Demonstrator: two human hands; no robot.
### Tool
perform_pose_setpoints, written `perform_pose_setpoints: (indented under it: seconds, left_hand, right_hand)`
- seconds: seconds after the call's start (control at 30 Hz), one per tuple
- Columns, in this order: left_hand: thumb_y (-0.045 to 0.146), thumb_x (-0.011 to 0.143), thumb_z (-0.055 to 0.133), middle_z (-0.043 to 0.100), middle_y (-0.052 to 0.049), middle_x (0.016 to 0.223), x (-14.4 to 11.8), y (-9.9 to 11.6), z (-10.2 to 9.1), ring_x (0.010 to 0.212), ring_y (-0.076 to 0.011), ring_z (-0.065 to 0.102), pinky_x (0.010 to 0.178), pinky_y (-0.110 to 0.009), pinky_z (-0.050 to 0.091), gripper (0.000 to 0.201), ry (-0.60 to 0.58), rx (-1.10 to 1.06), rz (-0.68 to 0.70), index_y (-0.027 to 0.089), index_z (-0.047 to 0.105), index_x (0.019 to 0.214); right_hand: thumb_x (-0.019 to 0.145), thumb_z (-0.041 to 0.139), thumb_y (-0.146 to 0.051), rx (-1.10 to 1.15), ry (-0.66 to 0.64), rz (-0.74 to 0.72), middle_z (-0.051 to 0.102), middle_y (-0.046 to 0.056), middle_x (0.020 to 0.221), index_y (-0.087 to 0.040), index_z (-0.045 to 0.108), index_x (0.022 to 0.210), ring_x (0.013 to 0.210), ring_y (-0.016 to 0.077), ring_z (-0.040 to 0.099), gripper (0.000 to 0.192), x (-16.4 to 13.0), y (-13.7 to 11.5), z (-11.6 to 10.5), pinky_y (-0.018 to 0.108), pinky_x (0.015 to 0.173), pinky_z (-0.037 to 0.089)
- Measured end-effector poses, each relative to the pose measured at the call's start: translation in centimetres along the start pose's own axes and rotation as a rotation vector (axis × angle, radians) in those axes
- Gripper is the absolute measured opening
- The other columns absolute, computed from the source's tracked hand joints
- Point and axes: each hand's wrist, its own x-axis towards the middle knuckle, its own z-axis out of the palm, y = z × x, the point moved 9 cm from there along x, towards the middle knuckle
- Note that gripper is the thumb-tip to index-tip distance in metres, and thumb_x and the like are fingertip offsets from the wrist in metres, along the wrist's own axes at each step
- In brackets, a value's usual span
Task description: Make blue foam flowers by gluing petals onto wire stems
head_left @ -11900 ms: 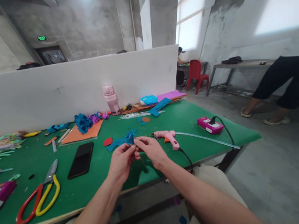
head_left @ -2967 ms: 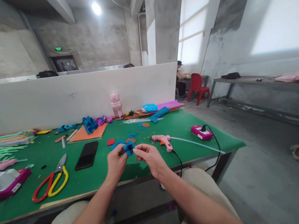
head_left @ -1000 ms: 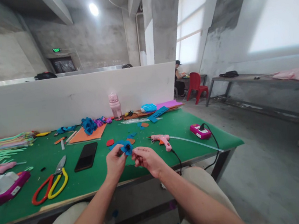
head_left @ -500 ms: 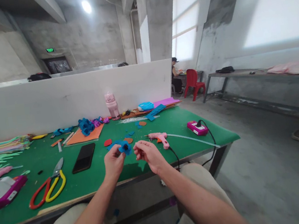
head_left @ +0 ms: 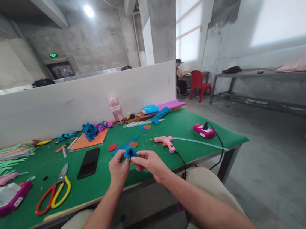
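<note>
Both hands (head_left: 134,166) pinch the blue flower (head_left: 130,152).

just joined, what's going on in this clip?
A person sits at a green table, both hands raised just above its near edge. The left hand and right hand pinch a small blue foam flower between them. A pink glue gun lies just right of the hands, its cord running off the table edge. A black phone and red and yellow scissors lie to the left. More blue flowers sit further back.
</note>
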Motion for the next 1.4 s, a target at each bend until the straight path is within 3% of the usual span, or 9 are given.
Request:
perform_pose_setpoints:
  seconds: [0.27,0.47,0.53,0.63,0.77,0.9,1.23,1.4]
  left_hand:
    - [0.023,0.068,0.062,0.055,0.005,0.057,-0.2,-0.1,0.1,0.055,-0.0092,0.048,0.055,-0.018,0.038,0.007,0.010,-0.006,-0.023,0.017,0.058,0.066]
    - [0.026,0.068,0.064,0.063,0.001,0.066,0.2,-0.8,0.3,0.061,-0.0130,0.058,0.064,-0.024,0.047,0.010,0.013,-0.275,-0.152,0.017,0.062,0.072]
    - [0.027,0.067,0.065,0.066,-0.001,0.070,0.3,-0.8,0.6,0.061,-0.0141,0.060,0.066,-0.028,0.050,0.013,-0.012,-0.343,-0.195,0.017,0.063,0.075]
    - [0.029,0.066,0.067,0.067,-0.004,0.072,0.3,-0.6,0.8,0.061,-0.0154,0.062,0.066,-0.030,0.051,0.017,-0.036,-0.366,-0.210,0.015,0.064,0.075]
    - [0.029,0.066,0.067,0.065,-0.002,0.066,0.2,-0.6,0.9,0.059,-0.0140,0.059,0.063,-0.027,0.050,0.017,-0.027,-0.401,-0.234,0.015,0.063,0.072]
    - [0.028,0.064,0.069,0.060,0.002,0.056,-0.2,-0.9,0.9,0.055,-0.0110,0.054,0.057,-0.023,0.047,0.016,0.020,-0.420,-0.287,0.015,0.062,0.068]
    - [0.030,0.061,0.071,0.064,0.002,0.066,-0.9,-1.5,1.1,0.058,-0.0108,0.055,0.057,-0.021,0.045,0.020,0.081,-0.450,-0.341,0.016,0.063,0.073]
    - [0.031,0.062,0.071,0.065,0.000,0.068,-0.6,-0.8,1.9,0.061,-0.0119,0.057,0.059,-0.023,0.047,0.021,-0.038,-0.489,-0.330,0.015,0.064,0.074]
  right_hand:
    - [0.065,0.064,-0.036,0.032,0.020,0.028,0.063,0.000,0.060,-0.014,0.066,0.066,0.043,0.0051,0.046,0.022,0.0,0.0,-0.2,0.020,0.047,0.038]
    - [0.070,0.058,-0.039,0.053,0.082,0.031,0.061,0.000,0.061,-0.014,0.063,0.067,0.044,0.0064,0.049,0.026,0.4,-0.5,-2.1,0.020,0.048,0.039]
    - [0.071,0.057,-0.037,-0.041,0.143,-0.020,0.061,0.000,0.062,-0.015,0.062,0.069,0.046,0.0071,0.048,0.022,0.7,-0.7,-3.2,0.021,0.049,0.039]
    - [0.071,0.058,-0.029,-0.354,0.211,-0.197,0.063,0.000,0.069,-0.017,0.062,0.075,0.051,0.0093,0.049,0.013,0.9,-1.7,-4.1,0.022,0.052,0.040]
    - [0.072,0.056,-0.020,-0.682,0.198,-0.400,0.065,0.002,0.085,-0.019,0.064,0.087,0.057,0.0101,0.052,0.018,0.4,-2.8,-3.0,0.023,0.059,0.043]
    - [0.072,0.056,-0.015,-0.776,0.163,-0.446,0.066,0.002,0.085,-0.018,0.065,0.089,0.059,0.0112,0.054,0.020,0.2,-2.6,-2.0,0.024,0.062,0.043]
    - [0.070,0.052,-0.012,-0.654,0.109,-0.418,0.069,0.002,0.073,-0.020,0.070,0.076,0.063,0.0140,0.059,0.021,0.6,-1.2,-1.3,0.023,0.061,0.045]
    - [0.070,0.053,-0.020,-0.511,0.083,-0.284,0.066,0.000,0.058,-0.019,0.072,0.074,0.052,0.0127,0.056,0.019,1.2,-0.1,-1.8,0.021,0.052,0.043]
